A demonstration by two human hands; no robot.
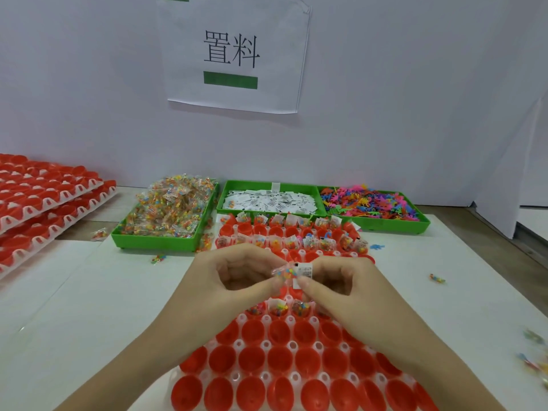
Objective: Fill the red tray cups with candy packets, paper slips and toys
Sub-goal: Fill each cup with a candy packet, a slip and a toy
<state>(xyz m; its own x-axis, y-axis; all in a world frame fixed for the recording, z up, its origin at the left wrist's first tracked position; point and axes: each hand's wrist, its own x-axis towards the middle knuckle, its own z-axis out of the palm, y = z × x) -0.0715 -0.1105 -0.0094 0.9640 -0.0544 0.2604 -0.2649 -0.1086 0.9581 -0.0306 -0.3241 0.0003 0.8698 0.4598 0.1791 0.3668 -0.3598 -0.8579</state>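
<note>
The red cup tray (284, 360) lies in front of me; its far rows hold candy packets and paper slips, its near rows are bare red cups. Over the tray's middle, my left hand (237, 274) pinches a clear candy packet (282, 272) with coloured beads. My right hand (341, 283) pinches a white printed paper slip (305, 272) right beside the packet, the two items touching. Three filled cups (278, 308) show just under my fingers.
Behind the tray stand three green bins: candy packets (166, 215), paper slips (269, 200) and colourful plastic toys (373, 203). Stacked red cup trays (44, 200) sit at the left. Loose packets and toys lie scattered on the white table cover. A wall with a paper sign rises behind.
</note>
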